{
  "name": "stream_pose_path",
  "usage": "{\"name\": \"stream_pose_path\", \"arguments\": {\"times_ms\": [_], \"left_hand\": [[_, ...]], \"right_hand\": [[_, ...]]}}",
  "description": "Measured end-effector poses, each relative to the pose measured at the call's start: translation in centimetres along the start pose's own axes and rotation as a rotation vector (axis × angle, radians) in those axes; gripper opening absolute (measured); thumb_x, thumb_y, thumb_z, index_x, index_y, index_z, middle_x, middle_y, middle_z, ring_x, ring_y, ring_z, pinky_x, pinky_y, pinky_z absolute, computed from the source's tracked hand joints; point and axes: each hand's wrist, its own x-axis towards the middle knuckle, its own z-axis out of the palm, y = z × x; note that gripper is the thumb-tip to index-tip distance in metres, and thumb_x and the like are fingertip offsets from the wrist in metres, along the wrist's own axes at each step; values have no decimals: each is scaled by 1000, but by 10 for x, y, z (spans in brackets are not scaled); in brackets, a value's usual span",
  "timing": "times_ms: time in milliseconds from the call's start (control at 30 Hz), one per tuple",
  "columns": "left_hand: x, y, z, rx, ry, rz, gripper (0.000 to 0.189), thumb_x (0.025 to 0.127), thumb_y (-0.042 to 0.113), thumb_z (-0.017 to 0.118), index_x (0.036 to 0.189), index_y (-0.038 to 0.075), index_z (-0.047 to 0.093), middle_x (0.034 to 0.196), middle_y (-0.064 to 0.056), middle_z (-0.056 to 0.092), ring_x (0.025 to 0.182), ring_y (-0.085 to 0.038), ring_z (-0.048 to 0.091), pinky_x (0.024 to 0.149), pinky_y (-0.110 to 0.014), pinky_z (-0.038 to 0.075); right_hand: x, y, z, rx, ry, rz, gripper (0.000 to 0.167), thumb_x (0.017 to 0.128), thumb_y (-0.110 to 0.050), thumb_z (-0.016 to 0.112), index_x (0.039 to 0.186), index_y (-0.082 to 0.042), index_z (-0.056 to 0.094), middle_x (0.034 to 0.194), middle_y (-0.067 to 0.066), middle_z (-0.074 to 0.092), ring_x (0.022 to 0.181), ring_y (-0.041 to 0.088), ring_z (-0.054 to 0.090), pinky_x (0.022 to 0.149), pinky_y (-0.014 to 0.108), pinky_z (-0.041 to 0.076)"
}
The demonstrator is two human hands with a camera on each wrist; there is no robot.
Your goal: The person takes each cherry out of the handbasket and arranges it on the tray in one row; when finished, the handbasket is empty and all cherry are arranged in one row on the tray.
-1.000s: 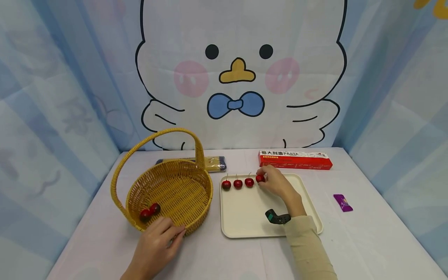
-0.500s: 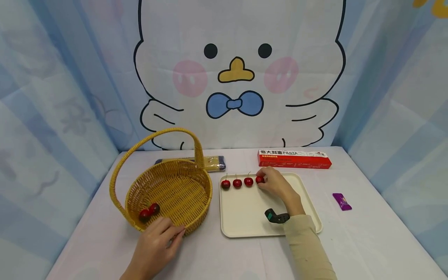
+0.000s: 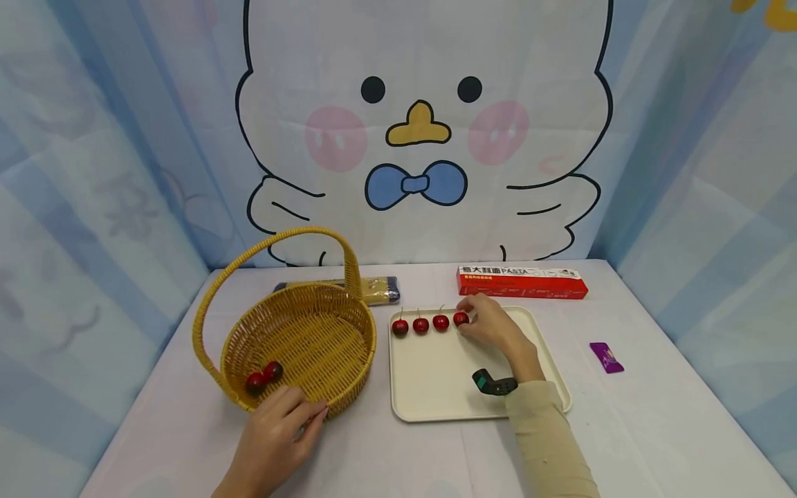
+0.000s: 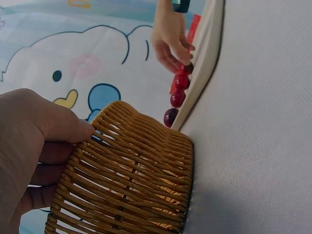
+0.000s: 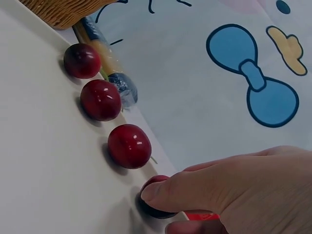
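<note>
My left hand grips the near rim of a yellow woven basket, thumb on one side and fingers on the other in the left wrist view. Two dark red cherries lie inside the basket at its left. On the cream tray, my right hand pinches a cherry between thumb and fingers near the far edge. Three more cherries stand in a row to its left, stems toward the far edge. The thumb covers much of the pinched cherry in the right wrist view.
A red pasta box lies behind the tray. Behind the basket, partly hidden by it, is a clear pack of pasta with blue ends. A small purple packet lies right of the tray. A printed curtain closes off the back.
The head view has shifted slightly, so everything sits a little further left. Both hands keep their places, the left on the basket rim and the right on the cherry.
</note>
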Motion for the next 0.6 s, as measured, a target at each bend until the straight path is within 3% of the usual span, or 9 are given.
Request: {"name": "stream_pose_path", "arguments": {"times_ms": [233, 600], "left_hand": [[0, 0, -1, 7, -6, -4, 59, 104, 49, 36, 80, 15, 79, 74, 12, 54, 70, 0, 39, 61, -10, 31], [0, 0, 0, 1, -3, -2, 60, 104, 48, 36, 80, 14, 79, 73, 11, 54, 70, -1, 39, 61, -10, 31]], "right_hand": [[-2, -3, -7, 10, 12, 0, 34, 88, -12, 75, 120, -4, 65, 121, 17, 62, 96, 27, 61, 89, 43, 55], [-6, -14, -13, -2, 51, -82, 36, 93, -17, 68, 124, 0, 63, 122, 17, 60, 100, 28, 62, 87, 44, 54]]}}
